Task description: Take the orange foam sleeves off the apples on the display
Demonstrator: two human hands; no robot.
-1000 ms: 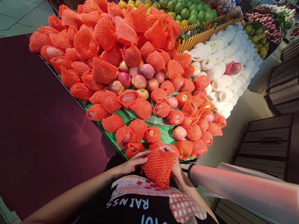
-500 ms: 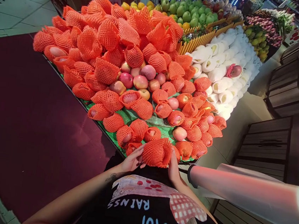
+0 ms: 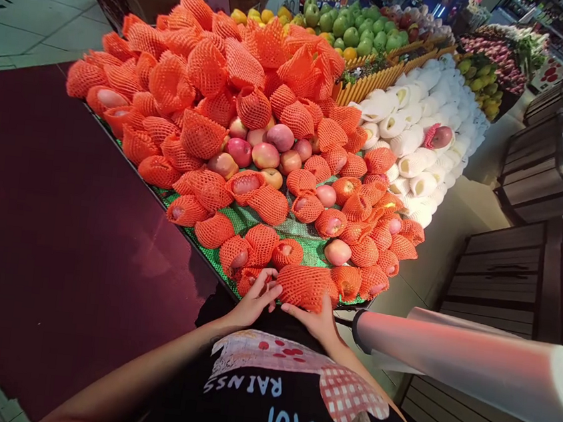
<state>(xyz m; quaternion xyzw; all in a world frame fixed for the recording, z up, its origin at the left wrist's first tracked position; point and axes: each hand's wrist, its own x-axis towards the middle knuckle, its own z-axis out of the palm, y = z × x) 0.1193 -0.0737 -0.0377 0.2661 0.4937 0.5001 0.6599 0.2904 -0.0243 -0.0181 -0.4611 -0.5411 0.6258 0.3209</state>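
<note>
Orange-red foam netting, shaped into a wide, rounded sleeve (image 3: 304, 286), sat in the grasp of our right hand (image 3: 318, 317), its thumb along the near side and its fingers against the right end. We had it at the near edge of the worktop covered in green mesh (image 3: 313, 253). Our left hand (image 3: 254, 301) was just left of it, fingers bent; we could not tell whether they gripped the netting.

Beyond our hands, to the right, lay a bare, pinkish round fruit (image 3: 337, 252) among fruits wrapped in orange-red netting (image 3: 364, 252). Farther off we saw a cluster of bare red-and-yellow fruits (image 3: 266, 156), with a tall heap of orange-red foam sleeves (image 3: 206, 69) at the far left. White foam-wrapped fruits (image 3: 411, 165) covered the far right, and a thick roll of translucent plastic film (image 3: 451, 363) jutted out at our near right.
</note>
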